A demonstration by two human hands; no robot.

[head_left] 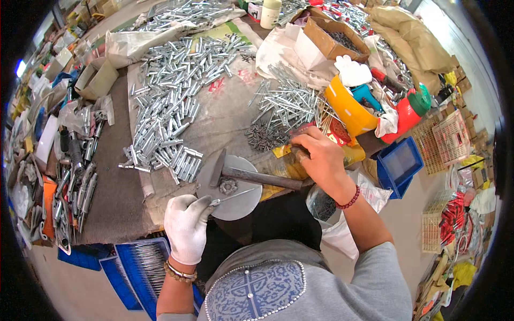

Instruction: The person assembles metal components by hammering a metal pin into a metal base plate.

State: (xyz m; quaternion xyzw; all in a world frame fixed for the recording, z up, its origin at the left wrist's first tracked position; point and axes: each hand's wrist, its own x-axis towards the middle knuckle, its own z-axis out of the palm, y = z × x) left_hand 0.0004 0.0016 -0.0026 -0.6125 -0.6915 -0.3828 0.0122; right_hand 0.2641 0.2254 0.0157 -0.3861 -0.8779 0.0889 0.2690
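Note:
My left hand (186,227), in a white glove, pinches the end of a thin metal rod (238,194). The rod reaches over a round grey metal plate (243,208) at the table's near edge. A hammer (257,176) rests on that plate, its wooden handle pointing right. Below its head sits a small round dark metal piece (228,186). My bare right hand (324,163) is beyond the handle's end, fingers curled down over a dark brown thing I cannot make out. Just left of those fingers lies a heap of small dark metal pieces (265,136).
Many silver metal tubes (171,101) cover the table's left. Long thin rods (294,101) lie behind the dark heap. A yellow container (348,109), a red bottle (404,115) and a cardboard box (334,35) stand right. A blue crate (399,163) is off the right edge.

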